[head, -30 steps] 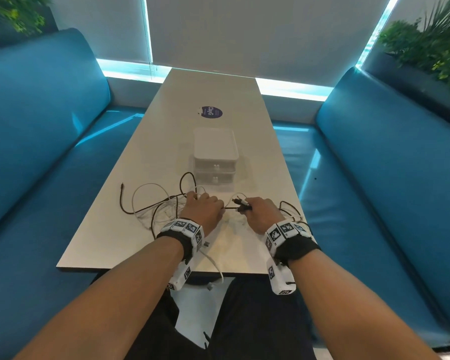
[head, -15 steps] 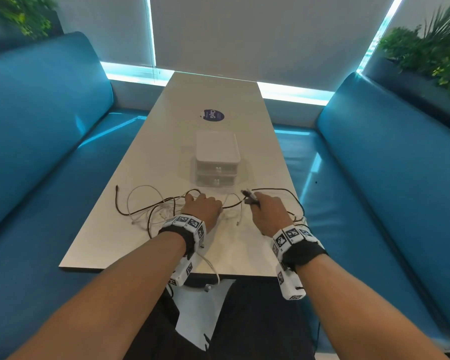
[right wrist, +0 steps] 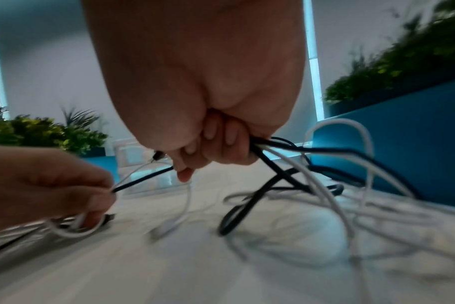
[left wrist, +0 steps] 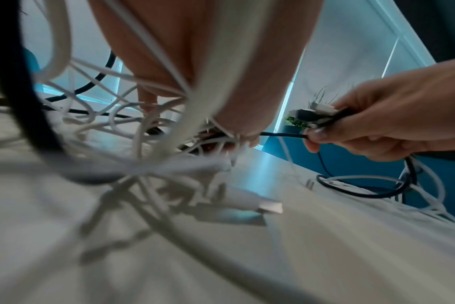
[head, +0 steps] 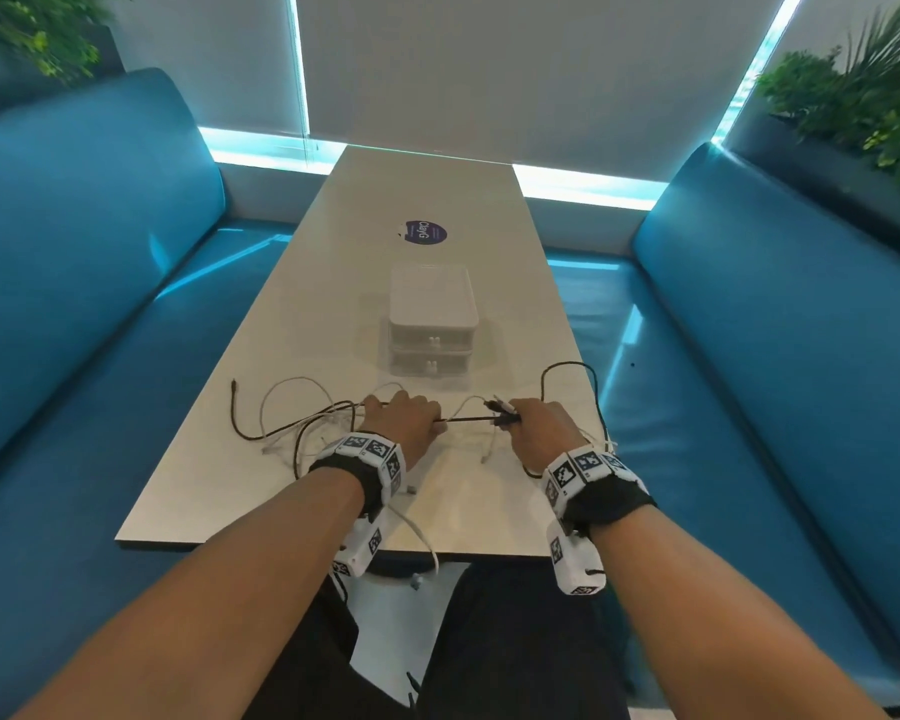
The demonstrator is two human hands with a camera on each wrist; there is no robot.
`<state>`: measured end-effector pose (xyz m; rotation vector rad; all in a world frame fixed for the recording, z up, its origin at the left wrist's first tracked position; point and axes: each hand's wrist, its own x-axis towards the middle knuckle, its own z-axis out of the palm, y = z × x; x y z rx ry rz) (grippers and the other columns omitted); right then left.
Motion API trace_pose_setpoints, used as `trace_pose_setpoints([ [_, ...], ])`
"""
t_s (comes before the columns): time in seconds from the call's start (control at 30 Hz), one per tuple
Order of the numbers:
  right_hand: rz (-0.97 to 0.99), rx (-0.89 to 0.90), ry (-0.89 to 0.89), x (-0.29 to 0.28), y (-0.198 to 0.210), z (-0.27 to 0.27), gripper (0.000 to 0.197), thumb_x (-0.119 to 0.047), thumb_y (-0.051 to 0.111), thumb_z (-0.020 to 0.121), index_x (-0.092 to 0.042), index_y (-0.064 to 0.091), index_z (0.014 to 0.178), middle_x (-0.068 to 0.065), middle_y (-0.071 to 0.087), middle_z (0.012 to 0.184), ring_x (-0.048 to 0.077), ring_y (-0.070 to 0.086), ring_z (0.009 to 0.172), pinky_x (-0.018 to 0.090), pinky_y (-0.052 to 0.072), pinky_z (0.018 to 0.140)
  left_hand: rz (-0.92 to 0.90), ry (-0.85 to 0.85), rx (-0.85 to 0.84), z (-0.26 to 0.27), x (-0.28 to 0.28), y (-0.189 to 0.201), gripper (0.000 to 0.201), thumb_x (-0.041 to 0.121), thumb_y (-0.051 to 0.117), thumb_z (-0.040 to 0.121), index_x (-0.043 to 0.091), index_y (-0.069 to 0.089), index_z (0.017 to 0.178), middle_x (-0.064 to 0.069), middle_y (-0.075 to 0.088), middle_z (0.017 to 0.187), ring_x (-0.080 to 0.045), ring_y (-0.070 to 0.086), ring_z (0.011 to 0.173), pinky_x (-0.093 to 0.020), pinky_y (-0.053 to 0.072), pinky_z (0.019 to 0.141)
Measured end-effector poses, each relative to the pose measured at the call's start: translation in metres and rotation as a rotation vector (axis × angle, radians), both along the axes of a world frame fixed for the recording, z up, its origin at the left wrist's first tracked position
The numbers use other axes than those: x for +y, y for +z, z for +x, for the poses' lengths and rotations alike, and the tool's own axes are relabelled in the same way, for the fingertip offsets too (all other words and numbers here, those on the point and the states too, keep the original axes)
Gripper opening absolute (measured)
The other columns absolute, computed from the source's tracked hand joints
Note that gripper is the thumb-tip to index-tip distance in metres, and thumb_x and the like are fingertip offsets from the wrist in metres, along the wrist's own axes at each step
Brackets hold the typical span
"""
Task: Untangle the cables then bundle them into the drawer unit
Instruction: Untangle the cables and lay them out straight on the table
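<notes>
One readable sign

A round dark sticker [head: 420,232] on the far table [head: 261,335] reads "ClayG"; smaller print is illegible.

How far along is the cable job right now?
Early. Nothing looks finished: the small white two-drawer unit on the pale table has both drawers shut. In hand: the left hand and right hand stretch a thin black cable between them, the right also gripping several connector ends. Left: white cables lie looped and crossed with black ones, unbundled.

Black cable [head: 468,419], white cables [head: 292,402], white drawer unit [head: 432,309], blue sofas [head: 780,324], cream table [head: 292,324].
</notes>
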<state>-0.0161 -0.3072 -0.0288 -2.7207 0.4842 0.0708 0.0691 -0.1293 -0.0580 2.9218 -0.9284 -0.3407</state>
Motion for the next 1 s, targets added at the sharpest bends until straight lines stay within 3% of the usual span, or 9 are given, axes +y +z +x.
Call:
trace_pose_setpoints([
  [0.17, -0.036, -0.012, -0.075, -0.002, -0.001, -0.002, 0.027, -0.016, 0.047, 0.092, -0.019, 0.066, 0.11, 0.014, 0.067, 0.102, 0.035, 0.065, 0.093, 0.036, 0.052, 0.077, 0.012, -0.032, -0.028, -0.004, -0.007, 0.001, 0.025, 0.029, 0.033, 0.107, 0.025, 0.056, 0.115, -0.002, 0.056, 0.118, -0.026, 0.045, 0.119, -0.057, 0.03, 0.102],
  [0.4, 0.001, -0.086, 0.126, 0.02, -0.008, -0.004, 0.021, -0.021, 0.047, 0.094, -0.021, 0.064, 0.106, 0.012, 0.07, 0.095, 0.034, 0.065, 0.088, 0.038, 0.053, 0.074, -0.043, -0.012, -0.021, -0.012, -0.015, 0.002, 0.026, 0.029, 0.03, 0.107, 0.023, 0.055, 0.112, -0.003, 0.058, 0.118, -0.027, 0.044, 0.121, -0.056, 0.03, 0.103],
  [0.6, 0.011, -0.08, 0.158, 0.019, -0.004, -0.002, 0.017, -0.022, 0.05, 0.096, -0.017, 0.062, 0.107, 0.012, 0.07, 0.098, 0.035, 0.063, 0.092, 0.038, 0.051, 0.075, -0.176, -0.044, 0.03, -0.013, -0.017, 0.003, 0.031, 0.033, 0.03, 0.107, 0.019, 0.056, 0.117, -0.002, 0.055, 0.119, -0.026, 0.044, 0.119, -0.055, 0.034, 0.101],
  [0.8, -0.023, -0.033, 0.12, 0.015, -0.002, -0.005, 0.016, -0.025, 0.049, 0.096, -0.022, 0.062, 0.104, 0.01, 0.068, 0.095, 0.032, 0.064, 0.086, 0.04, 0.054, 0.075, -0.105, -0.047, -0.02, -0.008, -0.01, -0.002, 0.023, 0.036, 0.036, 0.106, 0.024, 0.054, 0.113, 0.001, 0.059, 0.113, -0.024, 0.045, 0.117, -0.055, 0.032, 0.102],
  [1.0, -0.06, 0.007, -0.033, -0.001, 0.005, -0.007, 0.021, -0.024, 0.048, 0.095, -0.023, 0.067, 0.105, 0.008, 0.068, 0.099, 0.03, 0.064, 0.088, 0.035, 0.052, 0.074, -0.097, -0.017, -0.024, -0.006, -0.005, -0.001, 0.023, 0.035, 0.036, 0.104, 0.024, 0.05, 0.118, 0.001, 0.056, 0.12, -0.025, 0.048, 0.117, -0.058, 0.032, 0.103],
])
